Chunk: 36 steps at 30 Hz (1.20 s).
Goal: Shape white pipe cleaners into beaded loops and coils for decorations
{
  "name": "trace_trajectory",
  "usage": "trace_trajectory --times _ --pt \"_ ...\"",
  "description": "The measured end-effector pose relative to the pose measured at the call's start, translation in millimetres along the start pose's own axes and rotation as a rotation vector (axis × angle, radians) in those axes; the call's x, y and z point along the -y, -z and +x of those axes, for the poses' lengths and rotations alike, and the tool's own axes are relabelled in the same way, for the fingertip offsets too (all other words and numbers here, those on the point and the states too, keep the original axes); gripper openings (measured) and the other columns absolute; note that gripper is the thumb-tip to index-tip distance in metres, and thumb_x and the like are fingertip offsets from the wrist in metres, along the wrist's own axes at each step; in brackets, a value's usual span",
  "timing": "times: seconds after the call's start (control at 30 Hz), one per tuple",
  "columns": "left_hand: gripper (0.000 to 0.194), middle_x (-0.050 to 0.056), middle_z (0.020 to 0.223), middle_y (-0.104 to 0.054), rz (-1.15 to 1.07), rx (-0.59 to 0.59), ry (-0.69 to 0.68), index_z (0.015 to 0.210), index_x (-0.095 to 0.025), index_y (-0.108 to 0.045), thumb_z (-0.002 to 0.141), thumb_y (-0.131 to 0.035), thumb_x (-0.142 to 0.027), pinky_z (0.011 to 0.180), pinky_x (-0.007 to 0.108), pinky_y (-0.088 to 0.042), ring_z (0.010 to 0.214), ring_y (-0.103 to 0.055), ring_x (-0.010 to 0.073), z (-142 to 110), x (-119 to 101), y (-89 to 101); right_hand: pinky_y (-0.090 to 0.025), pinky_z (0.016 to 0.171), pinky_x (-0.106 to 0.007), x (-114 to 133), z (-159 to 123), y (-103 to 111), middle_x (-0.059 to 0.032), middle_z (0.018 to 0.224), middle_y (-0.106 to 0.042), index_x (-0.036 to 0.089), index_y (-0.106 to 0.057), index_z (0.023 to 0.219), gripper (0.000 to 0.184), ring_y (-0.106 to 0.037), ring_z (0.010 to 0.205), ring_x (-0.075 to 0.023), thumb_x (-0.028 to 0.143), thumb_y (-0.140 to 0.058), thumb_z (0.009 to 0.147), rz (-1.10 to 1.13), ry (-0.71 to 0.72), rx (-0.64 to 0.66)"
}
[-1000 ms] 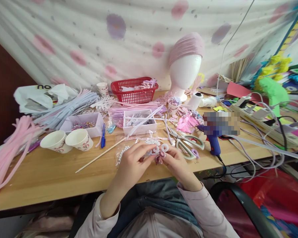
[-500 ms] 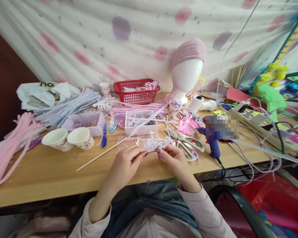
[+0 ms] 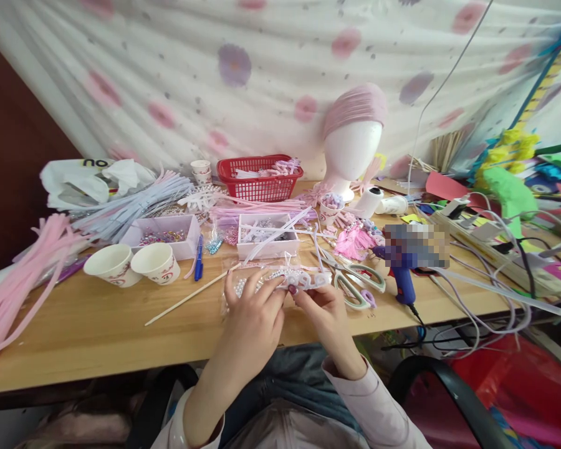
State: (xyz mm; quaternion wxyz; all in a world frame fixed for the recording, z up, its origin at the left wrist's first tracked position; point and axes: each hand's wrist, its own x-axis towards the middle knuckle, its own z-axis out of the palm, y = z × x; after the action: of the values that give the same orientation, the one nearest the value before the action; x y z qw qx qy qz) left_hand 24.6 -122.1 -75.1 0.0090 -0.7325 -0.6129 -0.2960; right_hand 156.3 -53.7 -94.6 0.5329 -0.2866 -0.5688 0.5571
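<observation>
In the head view, the right hand (image 3: 325, 312) pinches a pale looped piece (image 3: 305, 280), its thumb pressed on the near side, the fingers behind it partly hidden; the left hand (image 3: 252, 321) reaches across from the other side with its fingers fanned, one fingertip at the piece's left end, though whether its thumb closes there I cannot tell; the piece is over the near part of the desk (image 3: 107, 333), in front of the wearer, probably held low so that both hands can work at its small loops while the right steadies it; its curls face up, likely to leave them uncovered; just beyond lies a clear bag of white beads (image 3: 240, 288), near the left fingers, perhaps for an easy reach; the scissors (image 3: 339, 268) rest to the right with handles toward the wearer, which would suit a quick pick-up, a lilac ring (image 3: 368, 298) beside them; the blue glue gun (image 3: 404, 284) sits farther right, seemingly to keep its cord (image 3: 418, 315) off the working spot; a white box (image 3: 267, 251) behind the beads bears pale strips (image 3: 278, 234) across its top, presumably to have them at hand.
</observation>
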Motion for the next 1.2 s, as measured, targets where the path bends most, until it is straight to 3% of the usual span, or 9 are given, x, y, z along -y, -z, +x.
trace_trajectory --times 0.17,0.3,0.43,0.63,0.73,0.87,1.0,1.2 --pt "0.036 0.009 0.134 -0.063 -0.013 -0.002 0.053 0.112 -0.02 -0.065 0.089 -0.04 -0.008 0.115 0.067 -0.012 0.126 -0.052 0.0304 -1.4 -3.5 -4.8 -0.048 0.062 -0.027 3.2 5.1 -5.1 0.0013 0.072 -0.067 0.022 -0.072 0.079 0.004 -0.057 0.064 -0.0146 0.024 -0.073 0.076 0.044 -0.02 -0.001" --pt "0.049 0.013 0.155 -0.039 -0.113 -0.016 0.146 0.132 -0.018 -0.054 0.088 -0.037 -0.006 0.116 0.067 -0.009 0.142 -0.036 0.0302 -2.3 -5.9 -12.5 -0.05 0.066 -0.028 0.4 3.2 -11.1 0.0009 0.071 -0.065 0.021 -0.07 0.078 0.009 -0.057 0.065 -0.0148 0.026 -0.077 0.075 0.13 -0.049 -0.032" --pt "0.056 0.01 0.161 -0.025 -0.497 -0.077 0.28 0.148 -0.019 -0.036 0.092 -0.035 -0.012 0.121 0.051 -0.02 0.149 -0.02 0.0249 -4.5 -15.8 -23.5 -0.049 0.067 -0.025 -8.1 -4.0 -16.6 0.0015 0.076 -0.065 0.021 -0.068 0.079 0.013 -0.058 0.07 -0.0138 0.029 -0.078 0.078 0.242 -0.09 -0.083" --pt "0.058 0.001 0.163 -0.021 -1.01 -0.082 0.462 0.153 -0.025 -0.03 0.095 -0.038 -0.021 0.123 0.041 -0.017 0.15 -0.015 0.0232 -12.1 -26.7 -29.2 -0.049 0.082 -0.028 -12.3 -4.7 -16.4 0.0003 0.084 -0.069 0.022 -0.071 0.084 0.01 -0.061 0.084 -0.0168 0.029 -0.077 0.079 0.246 -0.072 -0.092" --pt "0.06 -0.002 0.164 -0.017 -1.009 -0.072 0.409 0.154 -0.027 -0.026 0.095 -0.038 -0.022 0.124 0.041 -0.012 0.151 -0.009 0.0222 -16.1 -24.3 -31.4 -0.049 0.086 -0.03 -10.4 -2.8 -15.5 -0.0006 0.089 -0.071 0.024 -0.072 0.086 0.013 -0.063 0.09 -0.0184 0.029 -0.079 0.076 0.296 -0.118 -0.106" --pt "0.062 -0.003 0.165 -0.013 -0.872 -0.102 0.323 0.155 -0.032 -0.02 0.096 -0.036 -0.021 0.124 0.045 -0.007 0.151 -0.002 0.0211 -18.5 -19.9 -36.7 -0.05 0.074 -0.029 -7.2 -1.2 -15.3 -0.0008 0.079 -0.068 0.02 -0.072 0.077 0.014 -0.06 0.072 -0.0163 0.03 -0.081 0.071 0.348 -0.226 -0.099" --pt "0.06 0.0 0.164 -0.015 -0.897 -0.13 0.333 0.155 -0.031 -0.021 0.097 -0.038 -0.023 0.123 0.046 -0.014 0.151 -0.009 0.0235 -16.9 -19.7 -37.1 -0.049 0.069 -0.027 -4.5 -0.8 -16.8 0.0005 0.074 -0.067 0.019 -0.071 0.076 0.021 -0.058 0.066 -0.0136 0.031 -0.085 0.065 0.392 -0.298 -0.084" --pt "0.066 -0.001 0.166 -0.005 -0.965 -0.111 0.366 0.156 -0.031 -0.014 0.096 -0.043 -0.025 0.123 0.044 -0.012 0.151 -0.004 0.0236 -15.1 -18.4 -35.2 -0.049 0.073 -0.027 -3.7 -2.8 -21.2 -0.0003 0.073 -0.068 0.019 -0.07 0.071 0.023 -0.062 0.073 -0.0157 0.029 -0.088 0.062 0.436 -0.33 -0.069"
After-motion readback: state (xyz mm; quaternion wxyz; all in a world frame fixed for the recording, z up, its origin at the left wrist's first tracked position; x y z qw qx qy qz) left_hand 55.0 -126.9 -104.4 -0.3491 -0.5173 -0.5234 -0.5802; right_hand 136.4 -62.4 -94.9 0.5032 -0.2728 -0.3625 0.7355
